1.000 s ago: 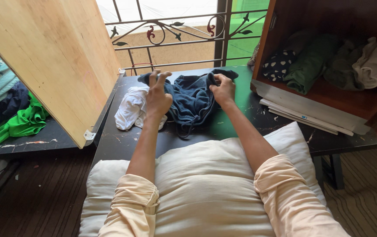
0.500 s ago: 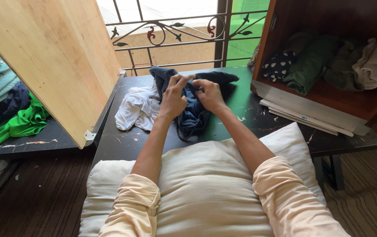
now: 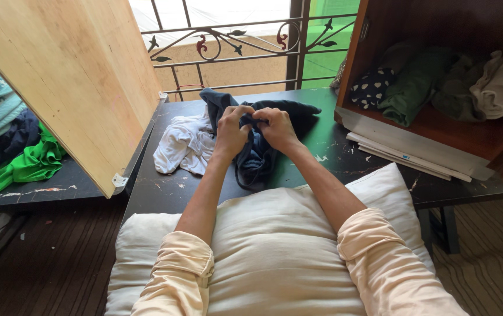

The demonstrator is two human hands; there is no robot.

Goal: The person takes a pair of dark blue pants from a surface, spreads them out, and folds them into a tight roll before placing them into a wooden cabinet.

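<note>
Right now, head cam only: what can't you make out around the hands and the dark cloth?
- Fingertips of left hand and right hand: curled into the dark blue garment, so the exact grip is hidden.
- Garment type: bunched, cannot tell.
- White cloth: right edge hidden by the left hand and the garment.
- Folded clothes in the cabinet: in shadow, cut off by the right edge.
- Table near edge: covered by the pillow.

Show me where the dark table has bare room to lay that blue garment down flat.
Bare patches on the dark table: the near-left strip between white cloth and pillow, and right of the blue garment, up to the flat boards. It is crowded mid-table, where left hand and right hand grip the garment.
</note>
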